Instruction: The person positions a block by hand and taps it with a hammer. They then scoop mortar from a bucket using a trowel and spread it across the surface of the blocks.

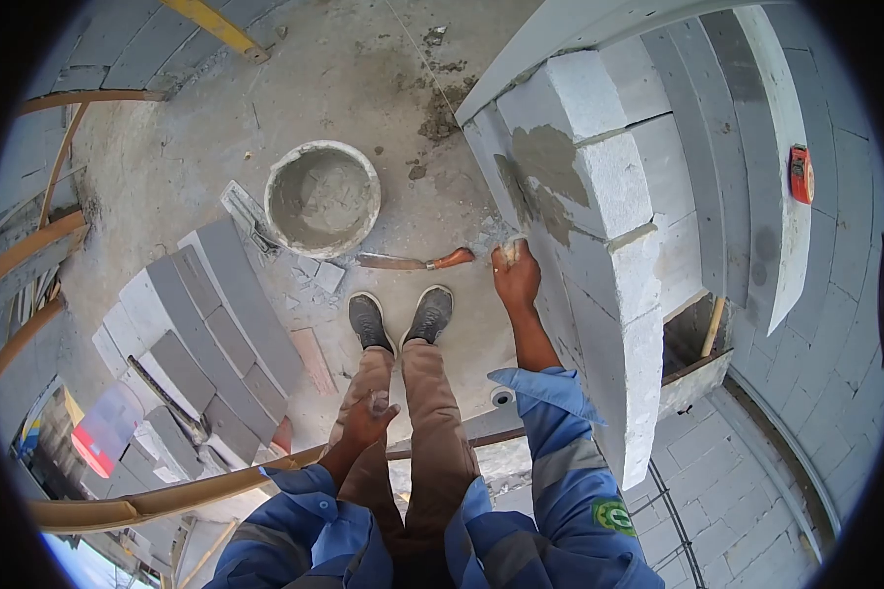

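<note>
My right hand [517,275] is closed at the left face of the pale block wall [584,285], round something whitish that I cannot make out. A wet mortar patch [550,165] marks the wall beyond it. Over my thigh hangs my left hand [368,420], thumb spread from the fingers, with nothing visible in it. A round bucket [370,211] of grey mortar [326,196] stands on the floor ahead. Between the bucket and my shoes lies a blade tool [393,262] with a wooden handle [452,259].
Stacked grey blocks [216,304] are on the left. Near the bucket are a flat metal tool [241,208] and broken pieces [319,275]. A red tape measure [801,175] rests on a pale ledge at the right. A curved brown bar [167,501] crosses the lower left.
</note>
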`<move>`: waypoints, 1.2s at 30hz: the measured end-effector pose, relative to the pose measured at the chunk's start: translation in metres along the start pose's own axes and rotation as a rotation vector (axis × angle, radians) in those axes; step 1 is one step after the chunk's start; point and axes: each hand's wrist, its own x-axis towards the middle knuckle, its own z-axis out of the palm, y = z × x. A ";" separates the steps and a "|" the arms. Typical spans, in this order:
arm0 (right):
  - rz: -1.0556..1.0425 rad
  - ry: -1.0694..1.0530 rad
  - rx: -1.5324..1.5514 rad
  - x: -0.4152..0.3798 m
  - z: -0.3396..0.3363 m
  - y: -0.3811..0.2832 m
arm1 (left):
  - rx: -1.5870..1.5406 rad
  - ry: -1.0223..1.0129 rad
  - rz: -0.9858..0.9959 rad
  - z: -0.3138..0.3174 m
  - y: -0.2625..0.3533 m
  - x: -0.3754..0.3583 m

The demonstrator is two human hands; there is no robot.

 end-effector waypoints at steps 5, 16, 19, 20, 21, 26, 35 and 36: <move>-0.067 0.081 0.338 -0.025 -0.031 -0.012 | -0.053 -0.043 -0.074 -0.014 0.015 -0.007; -0.017 0.027 0.477 -0.061 -0.099 -0.027 | -0.120 -0.054 -0.142 -0.025 -0.006 -0.006; 0.061 -0.090 0.472 -0.046 -0.082 -0.029 | 0.021 0.009 -0.053 -0.011 -0.017 -0.006; 0.128 -0.161 0.504 -0.038 -0.073 -0.028 | 0.018 0.006 -0.042 -0.011 -0.011 -0.007; 0.100 -0.153 0.539 -0.029 -0.066 -0.026 | 0.017 0.000 -0.032 -0.012 -0.004 -0.007; 0.156 -0.126 0.626 -0.052 -0.073 -0.003 | -0.130 0.021 -0.032 -0.022 0.022 -0.002; 0.159 -0.065 0.481 -0.107 -0.051 0.015 | -0.079 0.082 0.029 -0.017 0.010 0.003; 0.026 -0.030 0.421 -0.091 -0.043 0.004 | -0.107 0.060 0.003 -0.019 0.013 0.002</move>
